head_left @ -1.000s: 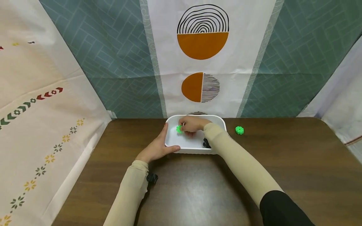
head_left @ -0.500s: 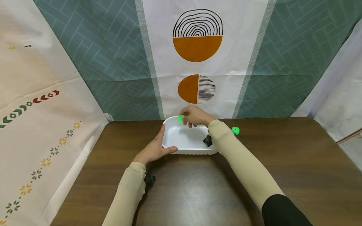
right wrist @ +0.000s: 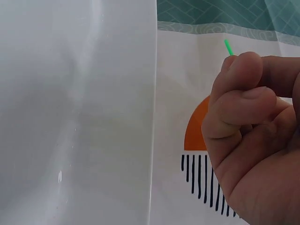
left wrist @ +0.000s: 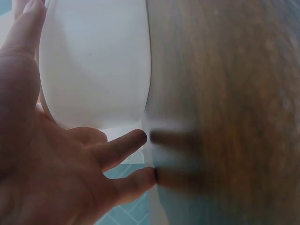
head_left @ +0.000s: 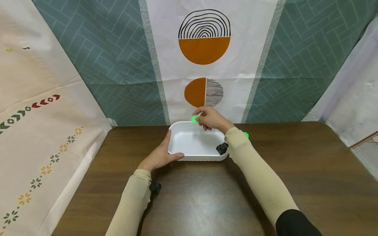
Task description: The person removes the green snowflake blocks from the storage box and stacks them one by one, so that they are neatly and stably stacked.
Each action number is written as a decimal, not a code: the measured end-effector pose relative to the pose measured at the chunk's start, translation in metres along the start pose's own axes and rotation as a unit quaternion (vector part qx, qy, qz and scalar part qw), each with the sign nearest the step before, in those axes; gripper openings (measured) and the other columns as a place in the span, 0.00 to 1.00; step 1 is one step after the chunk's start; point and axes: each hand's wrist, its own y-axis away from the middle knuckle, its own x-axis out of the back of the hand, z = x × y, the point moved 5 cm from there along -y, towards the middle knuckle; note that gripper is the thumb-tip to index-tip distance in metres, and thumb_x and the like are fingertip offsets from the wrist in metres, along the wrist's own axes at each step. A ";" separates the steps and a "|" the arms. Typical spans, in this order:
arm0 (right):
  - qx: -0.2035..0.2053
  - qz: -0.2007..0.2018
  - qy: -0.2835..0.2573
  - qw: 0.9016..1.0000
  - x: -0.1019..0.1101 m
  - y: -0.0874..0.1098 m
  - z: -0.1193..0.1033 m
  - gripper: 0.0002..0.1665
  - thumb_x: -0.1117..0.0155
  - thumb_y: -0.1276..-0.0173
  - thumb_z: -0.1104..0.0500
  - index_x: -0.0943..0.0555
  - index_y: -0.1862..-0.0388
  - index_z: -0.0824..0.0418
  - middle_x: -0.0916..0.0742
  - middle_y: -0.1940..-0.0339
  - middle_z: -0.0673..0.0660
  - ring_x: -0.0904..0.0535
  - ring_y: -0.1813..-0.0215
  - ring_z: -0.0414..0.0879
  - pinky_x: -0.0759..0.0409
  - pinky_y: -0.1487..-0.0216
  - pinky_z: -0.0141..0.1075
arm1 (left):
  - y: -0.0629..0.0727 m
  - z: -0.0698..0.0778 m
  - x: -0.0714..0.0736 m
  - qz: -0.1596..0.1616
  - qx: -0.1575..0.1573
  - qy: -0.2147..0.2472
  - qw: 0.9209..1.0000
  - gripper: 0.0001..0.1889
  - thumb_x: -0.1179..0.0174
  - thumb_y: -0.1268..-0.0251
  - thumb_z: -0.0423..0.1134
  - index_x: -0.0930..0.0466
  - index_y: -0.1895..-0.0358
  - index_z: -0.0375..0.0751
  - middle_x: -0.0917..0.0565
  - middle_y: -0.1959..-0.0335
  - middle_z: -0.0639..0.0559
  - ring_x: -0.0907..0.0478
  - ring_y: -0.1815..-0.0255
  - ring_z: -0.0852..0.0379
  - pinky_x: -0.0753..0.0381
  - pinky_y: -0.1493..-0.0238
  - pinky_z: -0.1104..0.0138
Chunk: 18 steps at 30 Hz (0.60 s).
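A white rectangular tray sits at the back of the table. My left hand rests against its near left corner, thumb along the front rim and fingers spread along the left side. In the left wrist view, the fingers of my left hand reach down beside the tray's outer wall. Over the tray's back rim, my right hand pinches a green flower-shaped disc between thumb and index finger. Only a thin edge of the disc shows in the right wrist view, above the curled fingers.
Another green disc lies on the brown table right of the tray, partly hidden by the right sleeve. A patterned curtain hangs directly behind the table. Light cloths hang at both sides.
My right hand has lifted the green disc from inside the tray, up and slightly right over the back rim. My left hand keeps its place at the tray. The head view has shifted slightly.
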 end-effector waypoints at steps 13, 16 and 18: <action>0.017 0.005 -0.030 0.999 0.018 0.022 0.009 0.10 0.43 0.23 0.64 0.20 0.47 0.62 0.20 0.70 0.68 0.28 0.80 0.48 0.30 0.80 0.34 | -0.001 0.002 0.000 0.000 -0.001 -0.008 1.000 0.65 0.31 0.41 0.65 0.75 0.18 0.50 0.53 0.18 0.42 0.35 0.30 0.42 0.36 0.31 0.50; 0.025 0.008 -0.028 0.999 0.023 0.028 0.010 0.11 0.43 0.23 0.64 0.20 0.46 0.63 0.20 0.72 0.66 0.28 0.81 0.48 0.30 0.81 0.34 | 0.000 0.002 0.001 0.000 -0.004 -0.010 1.000 0.65 0.32 0.41 0.64 0.75 0.18 0.48 0.55 0.18 0.41 0.36 0.29 0.41 0.37 0.30 0.50; 0.024 0.010 -0.033 0.999 0.026 0.032 0.012 0.13 0.43 0.23 0.64 0.21 0.44 0.64 0.20 0.72 0.65 0.28 0.81 0.48 0.30 0.81 0.34 | 0.000 0.002 0.001 0.000 -0.005 -0.011 1.000 0.65 0.31 0.41 0.64 0.75 0.18 0.47 0.55 0.18 0.41 0.37 0.29 0.41 0.38 0.30 0.50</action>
